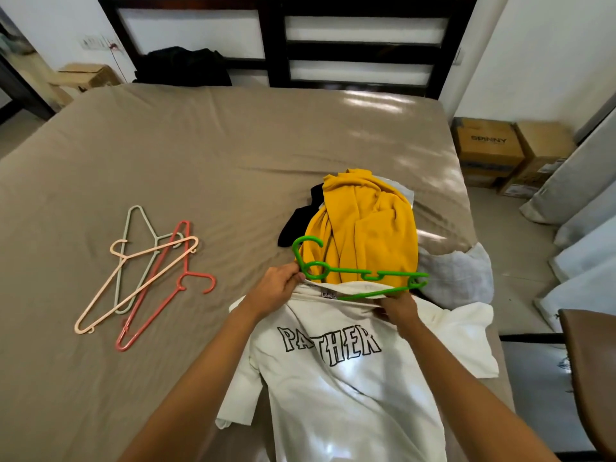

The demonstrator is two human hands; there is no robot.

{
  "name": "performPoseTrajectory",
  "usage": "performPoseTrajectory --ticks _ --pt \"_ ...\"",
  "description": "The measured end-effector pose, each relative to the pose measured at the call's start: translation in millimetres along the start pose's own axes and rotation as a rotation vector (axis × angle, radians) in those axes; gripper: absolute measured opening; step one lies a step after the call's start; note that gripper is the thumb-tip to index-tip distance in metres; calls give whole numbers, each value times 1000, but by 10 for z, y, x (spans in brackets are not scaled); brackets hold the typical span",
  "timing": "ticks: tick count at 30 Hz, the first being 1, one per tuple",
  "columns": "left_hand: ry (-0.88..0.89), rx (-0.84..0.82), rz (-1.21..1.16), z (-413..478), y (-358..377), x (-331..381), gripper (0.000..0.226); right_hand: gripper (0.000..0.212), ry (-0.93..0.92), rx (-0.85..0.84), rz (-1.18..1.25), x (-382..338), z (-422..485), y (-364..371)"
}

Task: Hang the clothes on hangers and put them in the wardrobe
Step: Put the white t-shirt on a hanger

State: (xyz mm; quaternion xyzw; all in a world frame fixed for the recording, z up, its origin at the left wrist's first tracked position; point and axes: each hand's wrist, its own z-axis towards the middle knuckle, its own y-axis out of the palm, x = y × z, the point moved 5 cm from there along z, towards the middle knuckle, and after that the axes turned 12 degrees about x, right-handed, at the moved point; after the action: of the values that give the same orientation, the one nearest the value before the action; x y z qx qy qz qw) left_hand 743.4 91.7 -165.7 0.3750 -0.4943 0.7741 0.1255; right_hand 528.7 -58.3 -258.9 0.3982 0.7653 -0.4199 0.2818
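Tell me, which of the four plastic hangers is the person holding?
The bright green plastic hanger, gripped by the left hand at the white T-shirt's collar. The grey-green, peach and coral hangers lie untouched on the bed.

three hangers (146, 278) lay on the bed (233, 155), left of the t-shirt (350, 388). a clothes pile (366, 228) sat behind it; cardboard boxes (500, 155) stood right of the bed.

Big bare patch of bed sheet (200, 155) in middle and far side: hand can pass freely. On left, hangers (146, 278) lie crossed, in way there. Just past white shirt (350, 395), yellow clothes pile (366, 228) blocks straight reach. Far off, black cloth (186, 66) lies by headboard (363, 45). On floor right of bed, boxes (493, 151).
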Motion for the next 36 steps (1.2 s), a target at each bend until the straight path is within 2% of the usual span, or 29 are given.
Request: performPoseTrajectory --ticks 2,6,9,11,14,18,22,25,28,31,33,36 --pt "-30 15 17 -10 -20 -68 48 21 129 -66 187 -29 30 -68" --pt "-10 29 37 -28 -5 -74 44 27 138 -127 272 -158 21 -234" --pt "-5 40 51 -32 -19 -158 34 20 237 -97 409 -176 110 -436" --pt "-15 48 60 -61 -68 -222 35 26 277 -140 444 -178 126 -521" --pt "-30 -35 118 -98 -21 -290 42 31 297 -206 477 -250 50 -497" --pt "-48 -100 161 -72 45 -316 47 26 374 -181 577 -359 -31 -456" --pt "-79 -192 167 -77 103 -312 29 24 462 -161 689 -359 -13 -521" --pt "-102 -264 168 -122 180 -268 24 29 449 -189 751 -413 -9 -548" --pt "-115 -303 176 -218 238 -239 24 31 399 -113 672 -447 15 -599" --pt "-115 -332 213 -306 268 -212 22 24 304 91 490 -434 82 -746" --pt "-142 -337 227 -321 268 -213 20 25 136 224 235 -451 138 -902" --pt "-177 -378 248 -314 273 -221 19 36 -103 224 -193 -542 181 -970"
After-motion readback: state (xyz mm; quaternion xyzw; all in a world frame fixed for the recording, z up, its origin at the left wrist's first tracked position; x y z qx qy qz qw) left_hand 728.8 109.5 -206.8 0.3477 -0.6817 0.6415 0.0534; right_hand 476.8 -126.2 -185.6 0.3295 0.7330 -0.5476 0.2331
